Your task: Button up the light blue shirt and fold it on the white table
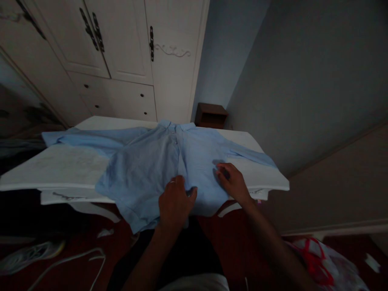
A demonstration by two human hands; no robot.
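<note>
A light blue button-up shirt (145,165) lies spread front side up on a white table (75,163), collar at the far edge and sleeves out to both sides. Its lower hem hangs over the near edge. My left hand (175,202), with a ring on one finger, rests at the lower front beside the button placket; its thumb stands apart from the bent fingers. Over the shirt's right side is my right hand (233,180), fingers loosely curled and a gap showing between thumb and fingers. Whether its fingertips touch the fabric is hard to tell.
Behind the table stands a white wardrobe (127,44) with dark handles. A small brown box-like cabinet (211,115) sits in the corner by the grey wall. On the red floor are a shoe (32,254), a white cable (75,254) and a bag with red handles (330,262).
</note>
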